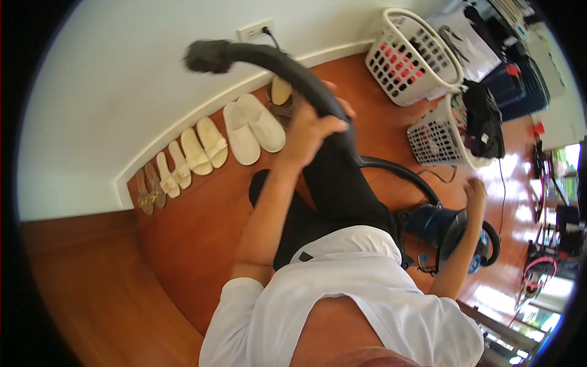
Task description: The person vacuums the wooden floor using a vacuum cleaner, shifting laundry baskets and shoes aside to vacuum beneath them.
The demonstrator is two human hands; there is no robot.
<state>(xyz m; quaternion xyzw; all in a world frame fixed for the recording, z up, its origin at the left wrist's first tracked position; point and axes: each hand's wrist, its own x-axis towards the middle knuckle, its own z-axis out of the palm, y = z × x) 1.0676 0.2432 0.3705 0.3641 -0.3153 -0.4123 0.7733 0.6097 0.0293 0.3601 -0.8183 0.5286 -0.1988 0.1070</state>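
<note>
My left hand (312,131) is wrapped round the black vacuum wand (293,73), thumb across it and fingertips showing on its far side. The wand curves up to the left and ends in a dark brush head (209,57), raised in front of the white wall. From its lower end a black hose (403,171) runs to a blue and black vacuum cleaner (428,223) on the floor at my right. My right hand (475,189) hangs in the air beyond the vacuum body, its fingers loosely bent, and nothing shows in it.
Pairs of slippers and sandals (195,150) line the wall. A wall outlet (257,30) has a black plug in it. Two white laundry baskets (391,85) (431,137) stand at the upper right, near a dark blue suitcase (526,92). A wooden surface (110,287) fills the lower left.
</note>
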